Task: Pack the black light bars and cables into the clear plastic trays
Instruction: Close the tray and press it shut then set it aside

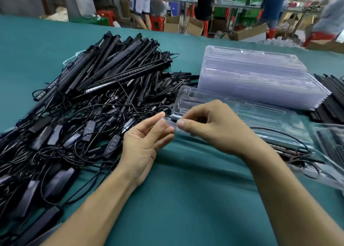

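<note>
On the green desk (186,190), the left hand (143,141) pinches the near corner of a clear tray (260,115) with thumb and forefinger. The right hand (210,126) pinches a thin black cable (170,117) at that same corner. To the left lies a tangled pile of light bars (111,67). A stack of trays (251,74) sits just behind the held tray.
</note>
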